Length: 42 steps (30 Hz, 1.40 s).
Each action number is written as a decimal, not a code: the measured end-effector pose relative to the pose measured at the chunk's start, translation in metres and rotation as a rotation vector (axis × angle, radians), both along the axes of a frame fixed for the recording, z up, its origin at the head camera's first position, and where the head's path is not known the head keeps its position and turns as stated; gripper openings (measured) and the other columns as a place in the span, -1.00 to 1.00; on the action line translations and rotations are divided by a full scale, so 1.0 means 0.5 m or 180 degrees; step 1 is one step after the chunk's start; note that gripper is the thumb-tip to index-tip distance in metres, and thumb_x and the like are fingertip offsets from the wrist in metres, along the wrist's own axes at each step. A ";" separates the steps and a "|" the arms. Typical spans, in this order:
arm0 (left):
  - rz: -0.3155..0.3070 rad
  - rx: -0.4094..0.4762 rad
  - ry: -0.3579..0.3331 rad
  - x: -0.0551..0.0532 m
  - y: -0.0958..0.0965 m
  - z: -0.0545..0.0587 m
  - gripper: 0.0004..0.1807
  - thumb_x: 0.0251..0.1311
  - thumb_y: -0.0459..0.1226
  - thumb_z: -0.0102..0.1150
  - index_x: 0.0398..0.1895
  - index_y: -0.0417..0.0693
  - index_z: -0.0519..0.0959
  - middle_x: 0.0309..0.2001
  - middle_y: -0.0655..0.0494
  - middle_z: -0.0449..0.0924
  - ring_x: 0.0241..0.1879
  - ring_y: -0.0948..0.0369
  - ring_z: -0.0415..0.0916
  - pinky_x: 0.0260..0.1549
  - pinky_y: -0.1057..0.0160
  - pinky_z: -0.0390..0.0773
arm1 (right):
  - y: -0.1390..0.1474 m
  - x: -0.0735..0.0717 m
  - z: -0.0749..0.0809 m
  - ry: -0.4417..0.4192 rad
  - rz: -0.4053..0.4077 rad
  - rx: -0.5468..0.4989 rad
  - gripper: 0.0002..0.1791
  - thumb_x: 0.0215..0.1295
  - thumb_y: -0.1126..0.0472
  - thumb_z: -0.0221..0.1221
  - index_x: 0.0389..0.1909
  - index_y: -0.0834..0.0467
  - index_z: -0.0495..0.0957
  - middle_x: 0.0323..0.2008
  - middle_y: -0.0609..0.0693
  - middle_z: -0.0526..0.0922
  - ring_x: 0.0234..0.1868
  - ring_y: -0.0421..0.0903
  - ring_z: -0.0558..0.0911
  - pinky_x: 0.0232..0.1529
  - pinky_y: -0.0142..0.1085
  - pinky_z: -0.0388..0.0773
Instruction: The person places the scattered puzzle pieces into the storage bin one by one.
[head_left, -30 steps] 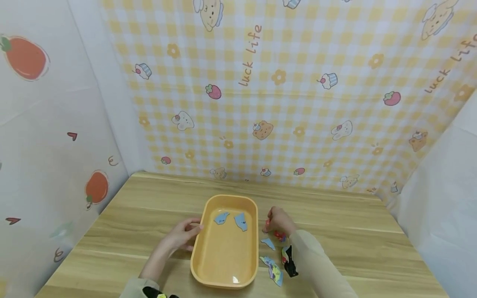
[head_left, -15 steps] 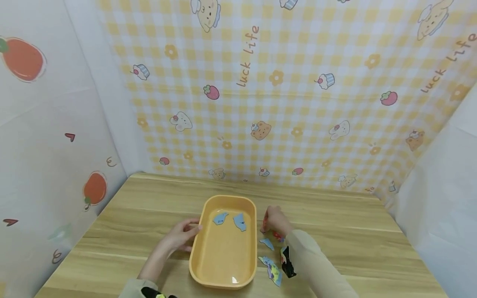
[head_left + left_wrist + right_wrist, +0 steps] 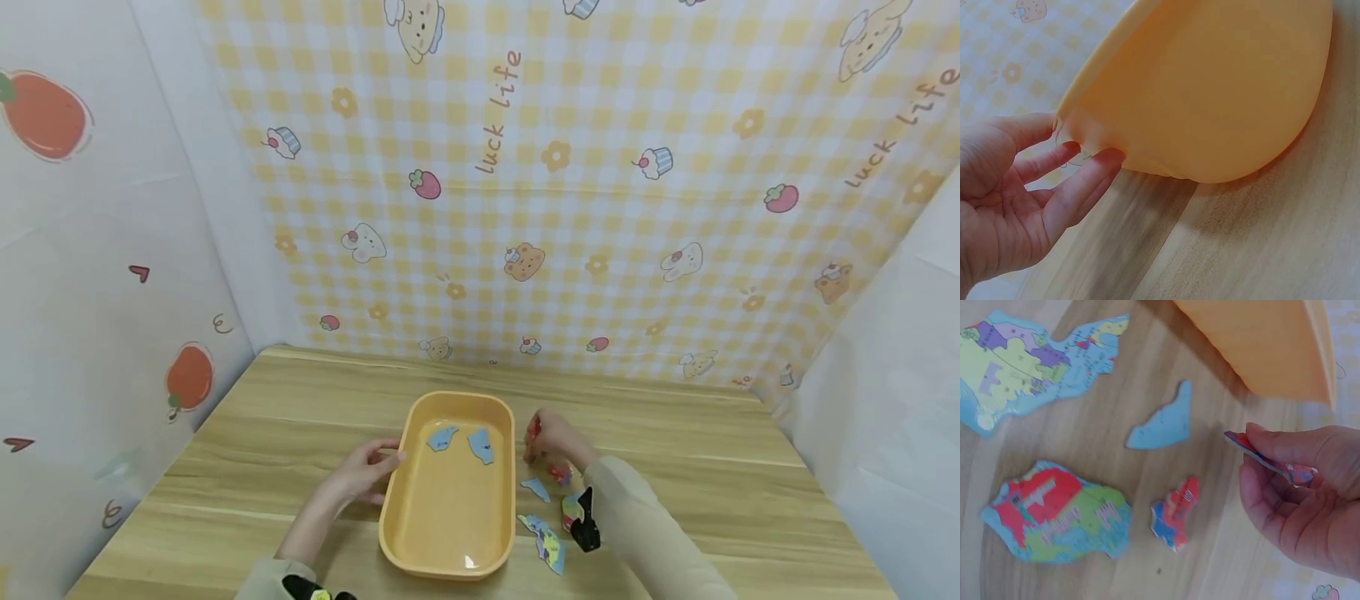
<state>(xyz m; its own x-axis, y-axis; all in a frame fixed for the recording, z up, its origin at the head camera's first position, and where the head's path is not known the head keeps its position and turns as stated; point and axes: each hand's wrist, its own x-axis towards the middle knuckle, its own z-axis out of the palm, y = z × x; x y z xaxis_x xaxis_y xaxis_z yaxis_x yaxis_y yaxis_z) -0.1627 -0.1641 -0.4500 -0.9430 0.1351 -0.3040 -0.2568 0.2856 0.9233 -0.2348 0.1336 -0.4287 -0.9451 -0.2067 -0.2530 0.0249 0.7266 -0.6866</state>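
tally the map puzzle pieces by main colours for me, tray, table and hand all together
Mostly blue pieces: 3
Mostly red pieces: 2
Red-and-green piece: 1
Yellow-and-purple piece: 1
Total: 7

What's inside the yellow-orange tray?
Two light-blue pieces, toward the tray's far end. Whatever is directly beneath them is covered; can't tell.
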 end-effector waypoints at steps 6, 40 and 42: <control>0.0038 -0.0063 -0.0009 -0.001 0.000 -0.002 -0.47 0.27 -0.18 0.01 0.22 -0.30 0.25 -0.05 -0.25 0.44 -0.16 0.10 0.55 -0.44 0.15 0.69 | 0.011 -0.013 0.018 0.0029 0.0084 0.0091 -0.77 -0.14 0.52 0.21 -0.43 0.31 0.41 -0.57 0.02 0.48 -0.55 -0.15 0.54 -0.49 -0.36 0.60; -0.0002 0.0030 0.0021 0.002 -0.001 -0.001 -0.43 0.26 -0.17 0.03 0.23 -0.33 0.22 -0.01 -0.29 0.40 -0.18 0.11 0.54 -0.40 0.11 0.69 | -0.020 -0.044 0.088 0.0135 0.0391 -0.0290 -0.86 0.22 0.35 0.09 -0.30 0.37 0.40 -0.50 0.06 0.50 -0.43 0.04 0.62 -0.43 -0.23 0.62; -0.0012 0.0046 0.0018 0.002 -0.001 -0.001 -0.42 0.26 -0.16 0.03 0.23 -0.33 0.22 -0.01 -0.29 0.40 -0.18 0.11 0.54 -0.40 0.11 0.69 | -0.028 -0.044 0.086 0.0117 0.0386 -0.0316 -0.87 0.23 0.34 0.09 -0.31 0.35 0.40 -0.50 0.11 0.54 -0.42 0.05 0.64 -0.46 -0.27 0.61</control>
<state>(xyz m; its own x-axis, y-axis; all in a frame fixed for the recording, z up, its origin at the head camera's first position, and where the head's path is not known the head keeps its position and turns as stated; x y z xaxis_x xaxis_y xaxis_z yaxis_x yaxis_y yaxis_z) -0.1619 -0.1647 -0.4507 -0.9442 0.1430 -0.2966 -0.2504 0.2730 0.9288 -0.2570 0.1194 -0.3856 -0.9200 -0.3420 -0.1915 -0.0852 0.6514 -0.7540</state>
